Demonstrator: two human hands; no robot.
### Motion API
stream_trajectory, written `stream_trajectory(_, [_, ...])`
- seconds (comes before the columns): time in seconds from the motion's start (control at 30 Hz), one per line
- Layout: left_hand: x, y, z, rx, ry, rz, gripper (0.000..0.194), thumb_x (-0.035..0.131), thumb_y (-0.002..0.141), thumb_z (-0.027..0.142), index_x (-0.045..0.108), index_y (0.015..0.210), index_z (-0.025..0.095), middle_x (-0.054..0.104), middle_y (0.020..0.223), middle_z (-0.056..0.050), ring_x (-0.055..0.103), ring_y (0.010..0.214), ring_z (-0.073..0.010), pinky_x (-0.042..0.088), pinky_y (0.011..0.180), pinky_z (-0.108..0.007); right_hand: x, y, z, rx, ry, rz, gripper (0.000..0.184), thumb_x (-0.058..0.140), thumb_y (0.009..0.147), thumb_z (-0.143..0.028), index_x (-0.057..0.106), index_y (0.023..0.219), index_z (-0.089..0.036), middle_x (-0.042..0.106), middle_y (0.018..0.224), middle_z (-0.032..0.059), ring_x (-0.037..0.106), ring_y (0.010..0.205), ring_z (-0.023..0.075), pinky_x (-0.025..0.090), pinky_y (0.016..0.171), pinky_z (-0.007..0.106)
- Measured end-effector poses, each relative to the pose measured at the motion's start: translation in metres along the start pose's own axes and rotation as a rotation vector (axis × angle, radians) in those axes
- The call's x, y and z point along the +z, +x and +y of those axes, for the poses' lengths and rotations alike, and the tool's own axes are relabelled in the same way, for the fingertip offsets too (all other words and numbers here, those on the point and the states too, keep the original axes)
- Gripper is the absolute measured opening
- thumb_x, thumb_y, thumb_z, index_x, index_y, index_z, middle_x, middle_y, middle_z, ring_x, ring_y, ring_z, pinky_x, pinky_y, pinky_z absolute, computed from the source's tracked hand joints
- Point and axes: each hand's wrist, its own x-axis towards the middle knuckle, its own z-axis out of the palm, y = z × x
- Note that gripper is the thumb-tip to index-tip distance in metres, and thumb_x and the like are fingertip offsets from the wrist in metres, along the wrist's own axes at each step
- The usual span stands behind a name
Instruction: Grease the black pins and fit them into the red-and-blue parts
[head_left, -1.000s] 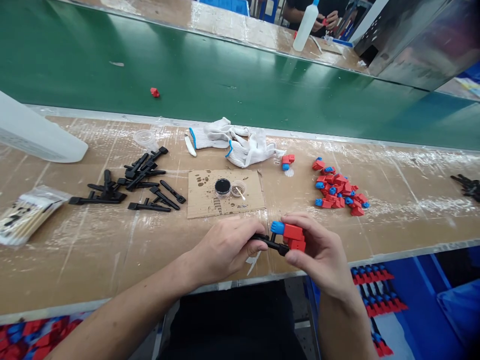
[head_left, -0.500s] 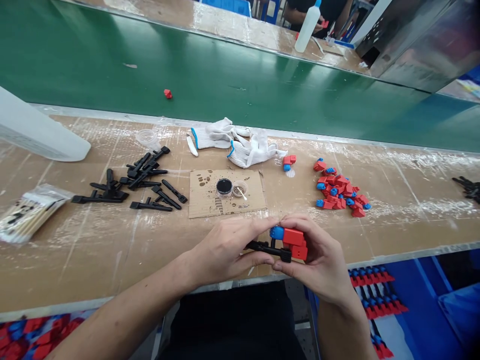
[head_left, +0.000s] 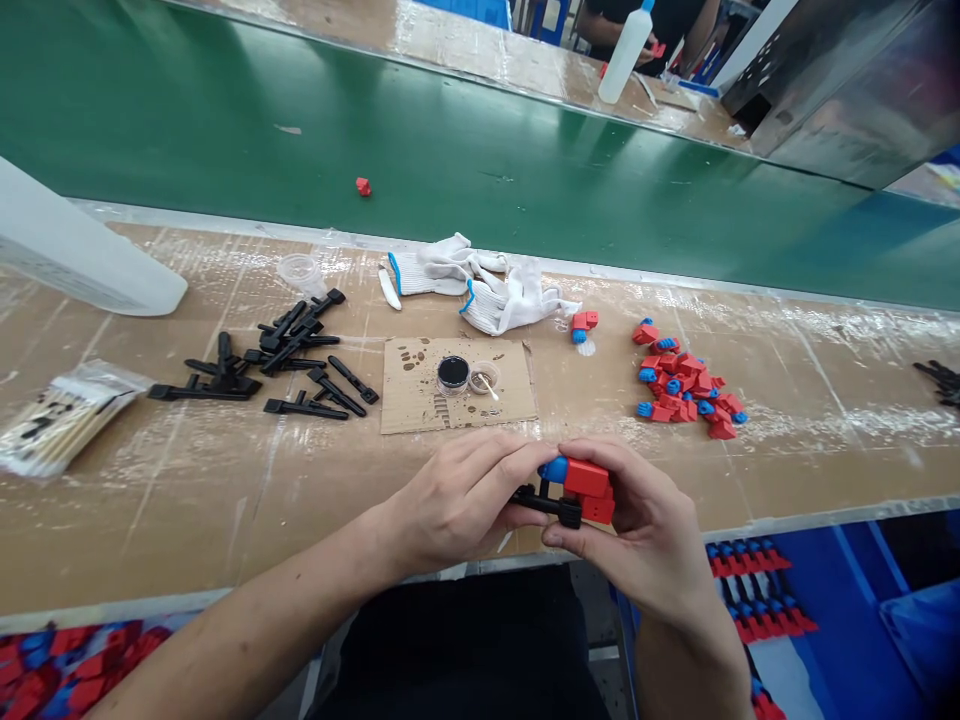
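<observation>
Right at the front edge of the work table, both hands are closed in tight! The left hand (head_left: 457, 495) pinches a black plastic arm (head_left: 551, 506) between thumb and fingers, and the right hand (head_left: 649, 525) wraps a red block with a blue tip (head_left: 586, 480), held just above the table at centre-bottom of the frame. The two parts meet there, though fingers hide the join, so I can't swear it's fully seated. This looks like the fitting step, and it calls for a steady, square hold until the parts sit home.

Just beyond, a cardboard sheet (head_left: 412, 400) carries 2 small jars, one of black paste (head_left: 453, 374) and one with a cotton swab (head_left: 484, 379). To the left lie loose black arms (head_left: 300, 345), to the right a pile of red-and-blue parts (head_left: 686, 390), and behind them 2 white gloves (head_left: 484, 285). Farther off, a stray red piece (head_left: 363, 186) sits on the green conveyor belt (head_left: 465, 130), and a co-worker (head_left: 637, 20) works at the top of the frame.
</observation>
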Motion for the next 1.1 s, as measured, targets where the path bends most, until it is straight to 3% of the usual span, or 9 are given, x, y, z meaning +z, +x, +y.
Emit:
stream_trajectory(0.33, [-0.004,0.000,-0.002,0.037,-0.196,0.028,0.043,0.057,0.102,0.031,0.050,0.137,0.007,0.069,0.113,-0.016,0.069,0.106,-0.0208,0.061,0.092,-0.029,-0.004,0.002,-0.010,-0.019,-0.047,-0.008,0.058,0.089,0.073,-0.024,0.064,0.124,-0.032,0.065,0.114,0.0029,0.065,0.098,0.0178,0.059,0.084,0.027])
stream_trajectory(0.7, [-0.003,-0.001,-0.002,0.075,-0.013,0.076,0.037,0.054,0.104,0.032,0.055,0.131,0.007,0.073,0.108,-0.013,0.073,0.101,-0.0204,0.064,0.089,-0.031,-0.005,0.004,-0.018,-0.158,-0.324,-0.036,0.046,0.078,0.084,-0.018,0.060,0.125,-0.024,0.067,0.112,0.0039,0.067,0.101,0.0150,0.057,0.089,0.023])
stream_trajectory(1.0, [-0.003,-0.002,0.000,0.081,0.033,0.110,0.035,0.054,0.104,0.031,0.058,0.126,0.003,0.074,0.106,-0.015,0.074,0.100,-0.0217,0.064,0.088,-0.030,-0.001,0.007,-0.020,-0.191,-0.348,-0.004,0.042,0.079,0.084,-0.019,0.062,0.122,-0.022,0.068,0.107,0.0033,0.068,0.095,0.0148,0.059,0.085,0.023])
stream_trajectory(1.1, [-0.003,-0.002,0.001,0.055,0.031,0.119,0.032,0.052,0.105,0.031,0.058,0.125,0.006,0.074,0.107,-0.014,0.074,0.102,-0.0213,0.064,0.091,-0.030,0.002,0.006,-0.014,-0.189,-0.312,0.036,0.048,0.080,0.083,-0.019,0.061,0.126,-0.024,0.067,0.116,0.0050,0.067,0.107,0.0172,0.058,0.092,0.026])
